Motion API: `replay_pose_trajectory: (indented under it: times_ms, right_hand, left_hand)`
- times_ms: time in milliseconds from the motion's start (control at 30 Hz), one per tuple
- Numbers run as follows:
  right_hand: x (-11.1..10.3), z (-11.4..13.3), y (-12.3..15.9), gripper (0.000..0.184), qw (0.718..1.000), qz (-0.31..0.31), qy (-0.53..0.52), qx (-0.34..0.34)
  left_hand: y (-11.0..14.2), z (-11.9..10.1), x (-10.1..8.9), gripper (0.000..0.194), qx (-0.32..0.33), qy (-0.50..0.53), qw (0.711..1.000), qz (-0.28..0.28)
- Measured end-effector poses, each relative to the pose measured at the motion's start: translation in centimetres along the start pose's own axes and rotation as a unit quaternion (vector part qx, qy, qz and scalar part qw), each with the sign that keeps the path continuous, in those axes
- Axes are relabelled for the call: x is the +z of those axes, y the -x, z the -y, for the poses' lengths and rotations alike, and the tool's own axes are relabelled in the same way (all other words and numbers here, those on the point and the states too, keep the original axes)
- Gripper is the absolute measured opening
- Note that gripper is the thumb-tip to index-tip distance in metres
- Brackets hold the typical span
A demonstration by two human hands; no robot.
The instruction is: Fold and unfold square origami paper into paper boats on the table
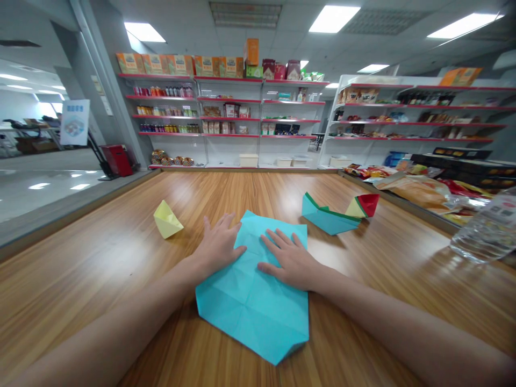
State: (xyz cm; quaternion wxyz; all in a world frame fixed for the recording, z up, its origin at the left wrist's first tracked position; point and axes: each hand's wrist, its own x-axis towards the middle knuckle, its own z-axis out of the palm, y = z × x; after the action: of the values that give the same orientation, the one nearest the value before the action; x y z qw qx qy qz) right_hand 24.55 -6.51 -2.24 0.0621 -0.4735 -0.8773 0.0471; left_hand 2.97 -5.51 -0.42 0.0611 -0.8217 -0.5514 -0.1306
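Observation:
A creased sheet of blue paper [258, 312] lies unfolded on the wooden table [133, 322], its lower right corner curling up a little. My left hand [220, 242] rests at the paper's upper left edge, fingers spread, thumb on the sheet. Flat on the upper right part of the paper lies my right hand [288, 258], its fingers apart. Neither hand grips anything. To the left stands a small folded yellow paper piece [167, 220]. Beyond my right hand sits a blue and green folded paper boat [330, 217], touching or very near a yellow and red folded paper piece [365, 206].
A clear plastic bottle [487, 231] is at the right edge of the table. Behind it are snack packets [419, 191] and black boxes [463, 164]. Stocked shelves [228, 118] line the far side. A sign [74, 122] and a red box [116, 159] stand at the left.

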Motion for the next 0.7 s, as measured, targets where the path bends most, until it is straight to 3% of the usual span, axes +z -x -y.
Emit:
replay_pose_trajectory:
  times_ms: [100, 167, 333, 500, 600, 700]
  right_hand:
    - [0.7, -0.3, -0.4, 0.079, 0.995, -0.03, 0.02, 0.089]
    - [1.1, -0.5, -0.5, 0.078, 0.99, -0.047, 0.034, 0.132]
    - [1.4, -0.7, -0.6, 0.076, 0.981, -0.069, 0.055, 0.171]
    - [1.2, -0.5, -0.5, 0.078, 0.98, -0.082, 0.068, 0.17]
    - [1.3, -0.5, -0.4, 0.08, 0.978, -0.078, 0.071, 0.179]
    - [1.4, -0.5, -0.5, 0.08, 0.977, -0.075, 0.074, 0.188]
  left_hand:
    - [0.6, -1.6, -1.8, 0.025, 0.031, -0.038, 0.998, 0.031]
    - [1.2, -2.9, -2.3, 0.027, 0.032, -0.047, 0.996, 0.073]
    - [2.6, -5.2, -2.1, 0.078, -0.015, -0.063, 0.986, 0.153]
    - [3.3, -5.6, -3.0, 0.139, -0.087, -0.012, 0.959, 0.271]
    - [3.4, -5.5, -3.6, 0.145, -0.086, 0.005, 0.939, 0.332]
    - [3.2, -5.3, -3.8, 0.146, -0.074, 0.011, 0.932, 0.355]
